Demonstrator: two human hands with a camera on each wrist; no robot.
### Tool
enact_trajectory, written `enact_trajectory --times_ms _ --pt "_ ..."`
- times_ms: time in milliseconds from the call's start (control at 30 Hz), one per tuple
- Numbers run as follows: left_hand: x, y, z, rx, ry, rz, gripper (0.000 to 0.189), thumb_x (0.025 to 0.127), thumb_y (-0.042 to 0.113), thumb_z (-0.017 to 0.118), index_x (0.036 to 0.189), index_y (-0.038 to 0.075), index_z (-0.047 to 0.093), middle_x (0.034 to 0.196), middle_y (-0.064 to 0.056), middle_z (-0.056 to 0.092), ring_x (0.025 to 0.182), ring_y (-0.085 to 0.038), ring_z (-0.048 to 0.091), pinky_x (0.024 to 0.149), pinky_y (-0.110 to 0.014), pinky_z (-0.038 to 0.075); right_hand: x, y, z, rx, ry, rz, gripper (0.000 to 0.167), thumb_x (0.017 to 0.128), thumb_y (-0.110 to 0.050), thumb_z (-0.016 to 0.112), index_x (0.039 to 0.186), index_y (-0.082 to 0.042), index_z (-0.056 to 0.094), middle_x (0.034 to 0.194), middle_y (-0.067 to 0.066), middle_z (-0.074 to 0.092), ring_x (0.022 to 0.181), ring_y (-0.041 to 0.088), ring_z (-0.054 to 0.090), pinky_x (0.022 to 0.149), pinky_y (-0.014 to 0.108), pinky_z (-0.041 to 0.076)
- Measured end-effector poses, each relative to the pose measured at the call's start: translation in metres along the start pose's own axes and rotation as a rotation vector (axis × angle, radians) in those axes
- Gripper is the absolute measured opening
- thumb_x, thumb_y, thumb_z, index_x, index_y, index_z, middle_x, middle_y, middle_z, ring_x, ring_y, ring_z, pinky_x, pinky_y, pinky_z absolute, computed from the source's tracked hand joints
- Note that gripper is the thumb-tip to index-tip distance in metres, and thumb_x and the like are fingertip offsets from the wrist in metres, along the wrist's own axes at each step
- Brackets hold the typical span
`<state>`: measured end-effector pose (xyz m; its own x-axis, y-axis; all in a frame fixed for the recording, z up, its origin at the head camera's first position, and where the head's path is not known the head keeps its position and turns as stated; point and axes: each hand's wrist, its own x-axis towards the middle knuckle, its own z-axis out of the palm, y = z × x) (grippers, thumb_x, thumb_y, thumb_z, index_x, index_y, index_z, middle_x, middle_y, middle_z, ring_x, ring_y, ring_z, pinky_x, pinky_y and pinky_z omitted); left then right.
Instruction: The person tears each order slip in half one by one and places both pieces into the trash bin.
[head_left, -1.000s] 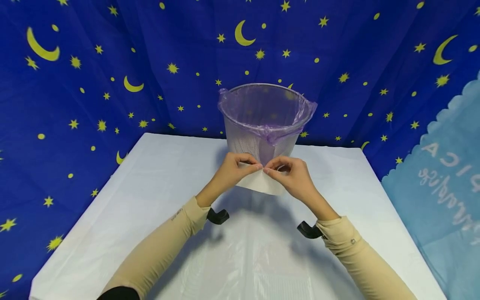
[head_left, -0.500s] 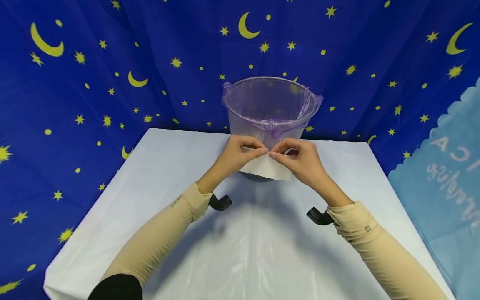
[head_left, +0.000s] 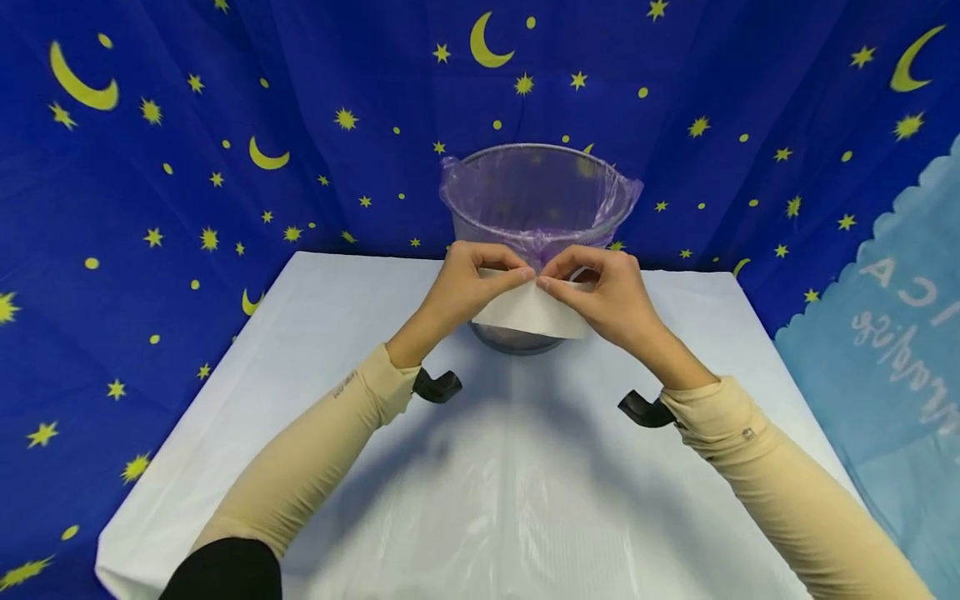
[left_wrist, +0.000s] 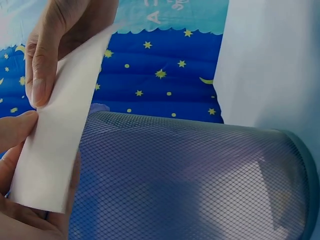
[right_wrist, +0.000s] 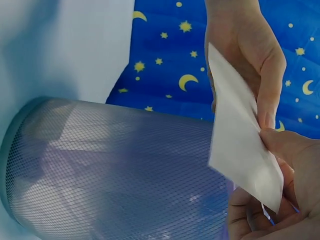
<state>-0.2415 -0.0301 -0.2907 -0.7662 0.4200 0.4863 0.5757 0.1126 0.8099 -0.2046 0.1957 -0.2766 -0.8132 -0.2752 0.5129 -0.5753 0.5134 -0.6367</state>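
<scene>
A small sheet of white paper is pinched along its top edge by both hands, just in front of the bin. My left hand grips it between thumb and fingers; my right hand does the same, the two thumb tips nearly meeting. Behind the paper stands an upright mesh waste bin with a purple plastic bag lining it and folded over its rim. From the right wrist view the paper hangs slanted beside the bin's mesh wall.
A white-covered table carries the bin near its back edge. Behind rises a blue curtain with yellow moons and stars. A light blue cloth with lettering hangs at the right.
Both hands have risen and moved forward with the paper, closer to the bin's rim. More of the bin's base shows below the paper. The head view has shifted slightly.
</scene>
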Motion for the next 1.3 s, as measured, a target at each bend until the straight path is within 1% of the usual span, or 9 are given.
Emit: enact_trajectory --times_ms 133,267,367,567,800,900,1000,1167,1300 --pt "0.004 0.006 -0.003 0.011 0.015 -0.005 0.011 0.097 0.016 0.079 0.094 0.007 0.083 0.096 -0.008 0.081 0.093 -0.018 0.074 0.088 -0.037 0.059 0.006 -0.005 -0.004 -0.012 0.006 -0.016 0.008 0.095 -0.020 0.081 0.097 -0.012 0.081 0.091 0.000 0.079 0.087 0.008 0.070 0.076 0.020 0.056" --pt "0.009 0.015 -0.006 0.011 0.020 0.015 0.010 0.096 0.016 0.079 0.094 0.007 0.083 0.095 -0.008 0.080 0.093 -0.018 0.074 0.089 -0.038 0.060 0.011 -0.013 -0.012 -0.021 0.011 -0.042 0.008 0.095 -0.019 0.082 0.096 -0.012 0.081 0.090 0.000 0.078 0.084 0.006 0.069 0.074 0.020 0.056" --pt "0.015 0.022 -0.010 0.000 0.023 0.044 0.010 0.096 0.016 0.079 0.093 0.006 0.082 0.094 -0.007 0.080 0.092 -0.018 0.074 0.087 -0.038 0.061 0.017 -0.019 -0.018 -0.023 0.022 -0.061 0.008 0.095 -0.019 0.081 0.096 -0.011 0.080 0.090 0.001 0.078 0.082 0.006 0.069 0.072 0.019 0.055" --pt "0.026 0.032 -0.016 -0.028 0.021 0.070 0.010 0.096 0.014 0.080 0.092 0.006 0.082 0.092 -0.006 0.080 0.090 -0.018 0.076 0.081 -0.038 0.062 0.028 -0.026 -0.025 -0.015 0.030 -0.064 0.011 0.095 -0.020 0.081 0.096 -0.009 0.080 0.090 0.003 0.078 0.082 0.006 0.069 0.072 0.017 0.055" --pt "0.037 0.036 -0.019 -0.031 0.018 0.067 0.012 0.096 0.016 0.079 0.093 0.006 0.083 0.092 -0.006 0.080 0.087 -0.018 0.076 0.076 -0.035 0.061 0.038 -0.027 -0.032 -0.017 0.023 -0.050 0.012 0.095 -0.021 0.081 0.095 -0.009 0.080 0.090 0.004 0.077 0.082 0.008 0.069 0.072 0.017 0.056" --pt "0.044 0.039 -0.018 -0.038 0.018 0.066 0.013 0.096 0.016 0.079 0.093 0.005 0.083 0.092 -0.007 0.080 0.087 -0.018 0.075 0.073 -0.034 0.060 0.044 -0.027 -0.038 -0.006 0.023 -0.043 0.013 0.095 -0.021 0.081 0.095 -0.009 0.080 0.090 0.004 0.077 0.083 0.008 0.069 0.074 0.018 0.056" --pt "0.052 0.043 -0.020 -0.036 0.030 0.077 0.012 0.096 0.015 0.079 0.094 0.004 0.082 0.092 -0.007 0.079 0.087 -0.017 0.074 0.075 -0.033 0.059 0.051 -0.029 -0.043 0.006 0.030 -0.042 0.014 0.094 -0.022 0.082 0.096 -0.008 0.081 0.090 0.003 0.077 0.084 0.008 0.070 0.075 0.018 0.057" --pt "0.066 0.052 -0.024 -0.022 0.050 0.102 0.011 0.095 0.010 0.079 0.095 0.000 0.082 0.092 -0.008 0.079 0.088 -0.016 0.071 0.076 -0.031 0.056 0.064 -0.034 -0.052 0.019 0.057 -0.074 0.014 0.093 -0.021 0.083 0.095 -0.007 0.081 0.088 0.001 0.076 0.082 0.009 0.070 0.075 0.019 0.057" --pt "0.073 0.063 -0.027 0.003 0.054 0.119 0.011 0.096 0.006 0.076 0.096 -0.004 0.081 0.093 -0.012 0.079 0.093 -0.016 0.070 0.082 -0.031 0.055 0.073 -0.039 -0.057 0.002 0.070 -0.075 0.016 0.093 -0.023 0.083 0.095 -0.008 0.081 0.088 -0.001 0.076 0.083 0.008 0.070 0.076 0.018 0.057"
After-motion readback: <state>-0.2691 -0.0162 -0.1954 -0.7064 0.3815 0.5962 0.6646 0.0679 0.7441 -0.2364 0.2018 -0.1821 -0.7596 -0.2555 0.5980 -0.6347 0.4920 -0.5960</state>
